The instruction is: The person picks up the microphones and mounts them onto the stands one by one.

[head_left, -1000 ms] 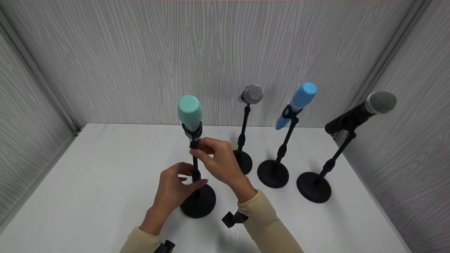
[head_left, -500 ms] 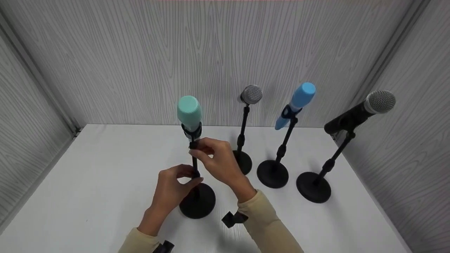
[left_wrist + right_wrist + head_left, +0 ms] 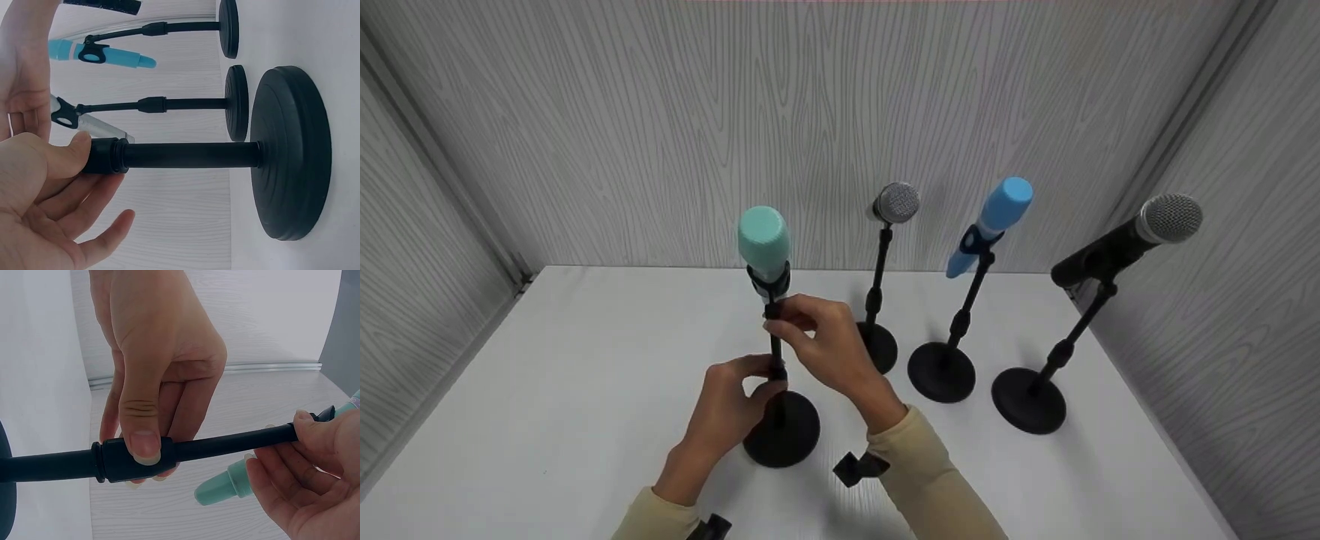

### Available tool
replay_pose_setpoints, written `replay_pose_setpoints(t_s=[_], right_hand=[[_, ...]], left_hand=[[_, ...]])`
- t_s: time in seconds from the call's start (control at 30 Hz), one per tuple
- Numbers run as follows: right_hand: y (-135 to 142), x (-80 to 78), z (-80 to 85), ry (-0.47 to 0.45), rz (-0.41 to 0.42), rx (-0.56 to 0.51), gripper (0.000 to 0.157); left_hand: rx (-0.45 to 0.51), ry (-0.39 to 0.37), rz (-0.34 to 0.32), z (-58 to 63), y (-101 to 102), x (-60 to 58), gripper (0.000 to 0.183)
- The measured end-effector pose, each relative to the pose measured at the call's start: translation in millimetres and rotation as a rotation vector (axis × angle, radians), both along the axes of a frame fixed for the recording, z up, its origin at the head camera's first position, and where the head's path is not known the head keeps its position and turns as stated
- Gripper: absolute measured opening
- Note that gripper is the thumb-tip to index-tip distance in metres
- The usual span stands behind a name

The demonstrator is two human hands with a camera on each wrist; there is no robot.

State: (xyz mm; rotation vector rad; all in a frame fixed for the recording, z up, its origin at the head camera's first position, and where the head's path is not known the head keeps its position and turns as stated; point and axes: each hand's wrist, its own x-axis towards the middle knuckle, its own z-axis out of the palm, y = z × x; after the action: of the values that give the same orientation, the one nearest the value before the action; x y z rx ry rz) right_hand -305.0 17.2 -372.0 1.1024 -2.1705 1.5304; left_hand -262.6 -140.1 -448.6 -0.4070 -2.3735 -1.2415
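Note:
A teal microphone sits tilted in the clip on top of a black desk microphone stand, whose round base rests on the white table. My left hand pinches the stand's thick adjustment collar, thumb on one side and fingers on the other. Higher up, my right hand pinches the thin upper pole just below the clip. The teal microphone's tapered tail points down behind the pole in the right wrist view.
To the right stand three more black stands. They bear a small silver-headed microphone, a blue microphone and a large black microphone with silver mesh. Grey wood-grain panels enclose the table at back and sides.
My left thumb and fingers have drawn in round the collar, the thumb pulling back left from across the pole. The right hand and the stand have stayed nearly still.

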Motion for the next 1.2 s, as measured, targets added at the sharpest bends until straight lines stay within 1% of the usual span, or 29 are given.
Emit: replay_pose_setpoints(t_s=[0.13,0.3,0.4,0.5,0.57,0.63,0.73,0.83,1.2], right_hand=[[-0.3,-0.3,-0.2,-0.011,0.003,-0.01,0.014],[0.0,0.3,0.8,-0.015,-0.003,-0.001,0.013],[0.4,0.9,1.4,-0.011,-0.009,0.007,0.013],[0.4,1.3,1.9,-0.002,-0.012,0.011,0.013],[0.5,1.8,2.3,0.002,-0.011,0.014,0.014],[0.4,2.1,2.7,0.005,-0.01,0.014,0.014],[0.6,2.3,2.9,0.007,-0.008,0.011,0.013],[0.7,1.9,2.5,0.009,-0.008,0.006,0.013],[1.8,0.9,2.8,0.005,-0.014,0.007,0.012]], left_hand=[[-0.017,-0.012,0.001,0.5,0.9,0.2,0.025],[-0.024,0.009,-0.001,0.5,2.1,0.6,0.025],[-0.027,0.032,0.029,0.7,3.5,0.4,0.027],[-0.03,0.056,0.08,0.2,5.7,0.0,0.031],[-0.016,0.06,0.102,-0.7,6.9,-0.2,0.031],[0.012,0.057,0.108,-1.2,7.6,-0.1,0.028],[0.058,0.045,0.091,-1.2,7.8,-0.3,0.023],[0.079,0.042,0.072,-0.5,7.5,0.2,0.019],[0.066,0.054,0.03,0.1,7.7,0.2,0.021]])
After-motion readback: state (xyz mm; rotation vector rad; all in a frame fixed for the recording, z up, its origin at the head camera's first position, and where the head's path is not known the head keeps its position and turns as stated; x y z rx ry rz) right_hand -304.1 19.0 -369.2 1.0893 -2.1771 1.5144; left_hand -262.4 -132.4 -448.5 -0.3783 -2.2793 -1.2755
